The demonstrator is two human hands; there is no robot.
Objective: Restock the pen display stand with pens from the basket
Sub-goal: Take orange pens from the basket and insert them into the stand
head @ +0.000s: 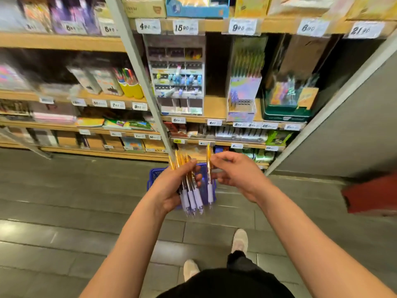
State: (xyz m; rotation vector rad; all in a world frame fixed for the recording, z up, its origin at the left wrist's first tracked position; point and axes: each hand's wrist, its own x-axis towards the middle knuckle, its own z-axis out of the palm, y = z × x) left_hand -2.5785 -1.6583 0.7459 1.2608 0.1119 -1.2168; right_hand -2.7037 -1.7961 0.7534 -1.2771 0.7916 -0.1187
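- Grey tiled floor (75,211) carries a blue plastic basket (153,175), sitting just before the bottom shelf.
- Tan wooden shelf (217,110) holds a tiered pen display stand (177,82), a pastel pen box (242,97) beside it, then a dark green tray (285,115).

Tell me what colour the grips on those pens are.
Pale lilac grips on orange-topped pens, seen in the head view.

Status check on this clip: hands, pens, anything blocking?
Left hand grips bundle of orange-and-lilac pens. Right hand pinches single matching pen. Blue plastic basket on floor below. Nothing blocking.
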